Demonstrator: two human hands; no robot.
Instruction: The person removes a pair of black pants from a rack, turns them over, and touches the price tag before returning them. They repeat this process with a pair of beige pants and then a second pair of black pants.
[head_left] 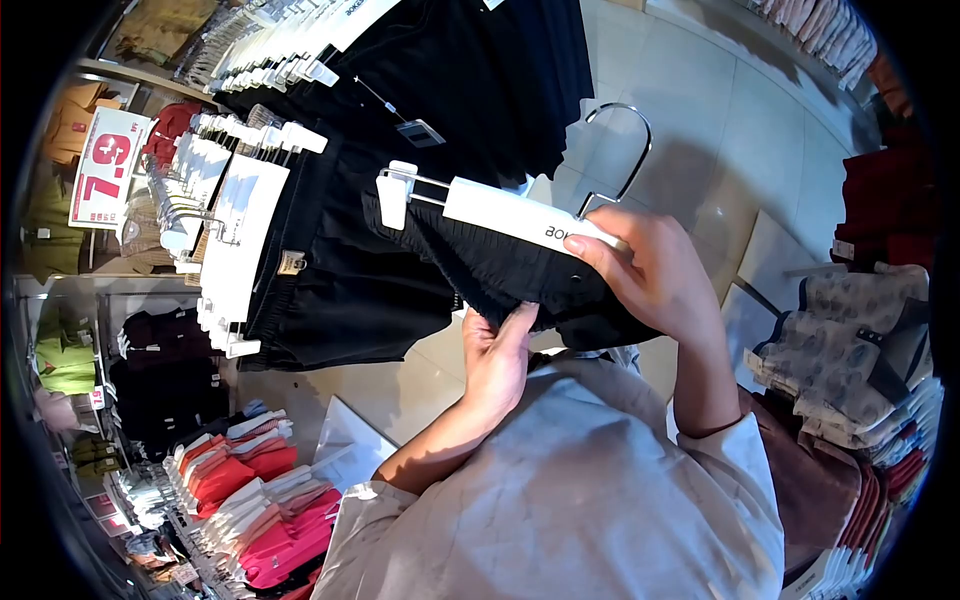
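A clip hanger (502, 213) with a white printed band and a metal hook is tilted in front of me. My right hand (655, 270) grips its right end, thumb over the band. From it hangs a pair of black pants (560, 268) with a gathered elastic waistband, a white clip holding the left corner. Below, my left hand (497, 365) pinches the waistband's edge between thumb and fingers. Just left, more black pants (350, 290) hang on a rack with white-banded hangers (245, 235).
A 7.9 price sign (108, 167) stands at the left. Further black garments (470, 80) hang at the top. Red and pink clothes (285, 535) fill a rack at lower left. Patterned garments (850, 340) hang at the right. Pale floor tiles (700, 90) show between racks.
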